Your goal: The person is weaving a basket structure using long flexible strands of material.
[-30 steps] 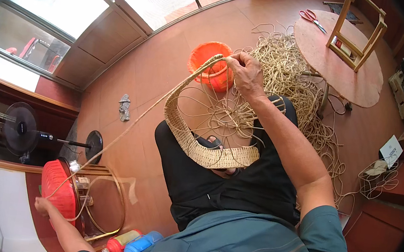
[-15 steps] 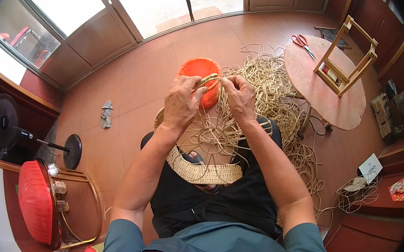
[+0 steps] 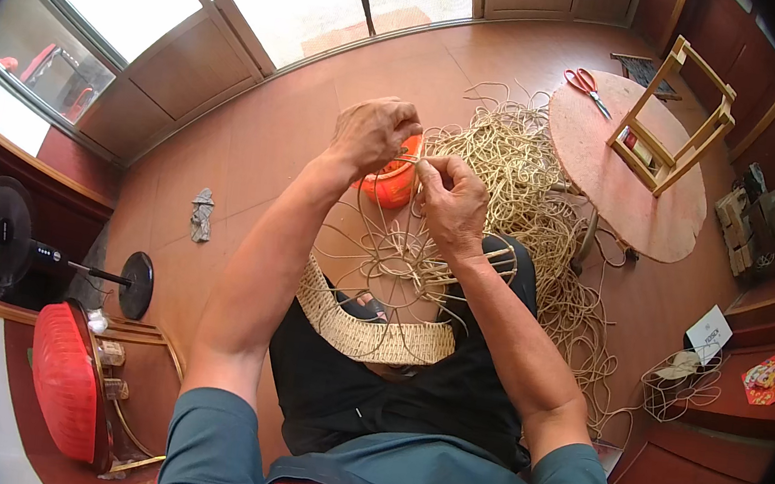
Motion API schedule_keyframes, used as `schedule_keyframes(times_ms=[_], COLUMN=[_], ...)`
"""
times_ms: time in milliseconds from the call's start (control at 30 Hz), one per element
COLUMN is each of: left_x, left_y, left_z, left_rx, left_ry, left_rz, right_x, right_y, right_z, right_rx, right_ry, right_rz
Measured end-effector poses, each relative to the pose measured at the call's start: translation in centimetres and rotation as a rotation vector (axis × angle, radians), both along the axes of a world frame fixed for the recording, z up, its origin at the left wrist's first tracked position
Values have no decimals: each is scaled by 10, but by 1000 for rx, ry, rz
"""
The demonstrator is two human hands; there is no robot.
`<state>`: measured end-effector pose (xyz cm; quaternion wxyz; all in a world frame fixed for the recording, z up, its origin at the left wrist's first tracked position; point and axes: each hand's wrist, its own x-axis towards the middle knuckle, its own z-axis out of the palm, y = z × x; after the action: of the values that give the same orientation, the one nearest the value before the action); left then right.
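Observation:
A round, partly woven basket (image 3: 395,340) rests tilted on my lap. Its pale plaited band faces me, and thin cords (image 3: 404,263) fan out from its centre like spokes. At its far rim, my right hand (image 3: 454,200) pinches a cord between thumb and forefinger. My left hand (image 3: 373,135) is raised just beyond and to the left, fingers curled closed. Whatever the left fingers grip is hidden. Behind the hands stands an orange-red bucket (image 3: 394,185), partly covered by them.
A large heap of loose cord (image 3: 511,161) spreads across the floor at right. Beside it, a round board (image 3: 574,158) carries red-handled scissors (image 3: 587,88) and a wooden frame (image 3: 650,162). A fan (image 3: 6,232) and a red-covered stool-like object (image 3: 66,382) lie at left.
My left hand has lifted up and away from the rim, turning over. The right hand stays near the rim with its pinch. The basket has shifted slightly on my lap.

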<state>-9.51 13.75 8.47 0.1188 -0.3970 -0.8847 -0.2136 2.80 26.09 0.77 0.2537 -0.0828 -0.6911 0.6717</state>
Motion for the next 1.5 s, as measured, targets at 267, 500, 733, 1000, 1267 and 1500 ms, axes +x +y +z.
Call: schedule_keyframes(times_ms=[267,500,733,1000,1267,1500], left_x=[-42,-38,112,104,123,125], left_y=[16,0,-23,-7,-15,-24], left_z=[19,-5,-13,-73,-61,-62], left_rx=[-431,-263,534,747,515,349], left_ry=[-462,173,-371,-501,-389,-211], left_rz=[-70,-3,256,174,223,177], right_x=[2,4,2,4,5,10], right_y=[0,3,6,5,10,7], right_z=[1,9,4,7,9,11], right_rx=[32,-121,-42,-138,-128,-89], right_ry=[50,-75,-92,-79,-82,-97], right_rz=[-31,86,99,103,120,104])
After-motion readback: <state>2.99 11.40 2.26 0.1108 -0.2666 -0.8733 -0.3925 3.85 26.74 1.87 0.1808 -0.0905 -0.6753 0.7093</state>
